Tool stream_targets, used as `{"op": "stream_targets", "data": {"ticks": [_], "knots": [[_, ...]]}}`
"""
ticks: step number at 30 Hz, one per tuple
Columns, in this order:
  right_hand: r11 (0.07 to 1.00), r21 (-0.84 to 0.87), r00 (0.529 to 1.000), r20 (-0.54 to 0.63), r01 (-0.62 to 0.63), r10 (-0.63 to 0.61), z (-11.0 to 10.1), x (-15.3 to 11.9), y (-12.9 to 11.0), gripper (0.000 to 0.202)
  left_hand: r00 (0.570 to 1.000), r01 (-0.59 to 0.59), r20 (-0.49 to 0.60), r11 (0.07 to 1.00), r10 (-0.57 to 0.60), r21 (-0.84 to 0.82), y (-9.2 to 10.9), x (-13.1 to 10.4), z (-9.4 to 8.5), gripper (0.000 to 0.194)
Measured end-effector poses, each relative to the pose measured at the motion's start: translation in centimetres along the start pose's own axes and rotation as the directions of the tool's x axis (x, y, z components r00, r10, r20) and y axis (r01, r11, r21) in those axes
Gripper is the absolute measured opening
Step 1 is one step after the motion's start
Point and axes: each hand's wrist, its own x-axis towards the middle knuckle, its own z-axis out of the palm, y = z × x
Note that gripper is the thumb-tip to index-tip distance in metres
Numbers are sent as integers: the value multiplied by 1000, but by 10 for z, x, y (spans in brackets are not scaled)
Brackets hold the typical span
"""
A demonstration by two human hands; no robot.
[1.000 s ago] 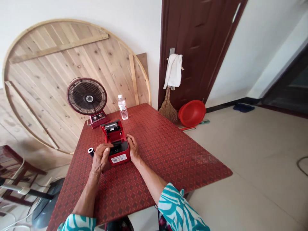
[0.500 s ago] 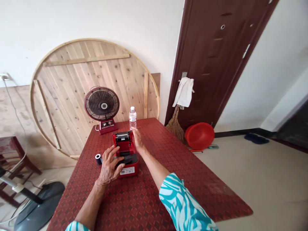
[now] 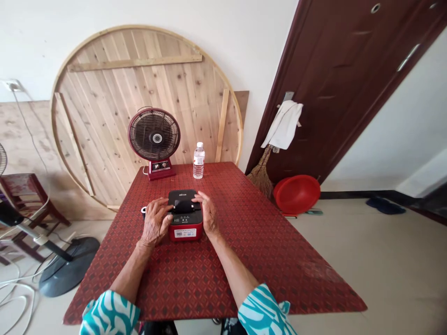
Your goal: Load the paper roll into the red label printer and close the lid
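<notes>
A small red and black printer (image 3: pixel 185 231) stands on the table in front of me, its lid down and a label with a code on its red front. A dark strip (image 3: pixel 183 206) lies across the top, between my hands. My left hand (image 3: pixel 155 222) rests along the left side of the printer, fingers stretched towards the lid. On the right side, my right hand (image 3: pixel 210 215) touches the lid edge with its fingertips, fingers extended. Just past my left hand a small roll (image 3: pixel 143 211) shows in part; the hand hides the rest.
A red patterned cloth covers the table (image 3: pixel 279 260). Behind the printer stand a fan (image 3: pixel 155 139) and a water bottle (image 3: pixel 199 163). A round wooden tabletop (image 3: pixel 146 83) leans on the wall. Right of the table are a broom (image 3: pixel 261 177) and a red basin (image 3: pixel 296 194).
The printer's lid, raised before with its inside showing, is now down. My right hand came down with it to the right side. My left hand moved off the inside to the left edge.
</notes>
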Motion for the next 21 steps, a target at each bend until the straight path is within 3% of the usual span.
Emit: {"op": "stream_targets", "data": {"ticks": [7,12,14,17,19,21], "knots": [[999,-34,999,-8,37,-37,-1,-6,6,54,993,111,39,993,-110,-27,2,2,4,43],[1000,-6,999,-27,-19,19,0,-9,1,50,953,302,88,939,-291,-167,2,2,-1,38],[997,16,996,-50,-78,78,1,-10,0,48,901,435,122,866,-417,-246,1,3,-4,36],[977,119,972,-132,-179,194,5,-13,6,49,767,640,260,670,-587,-377,3,5,-8,47],[959,161,953,-158,-234,259,8,-16,12,54,676,734,388,522,-626,-435,7,8,-10,54],[950,148,942,-157,-276,298,10,-19,18,56,613,785,476,416,-630,-460,11,10,-11,62]]}}
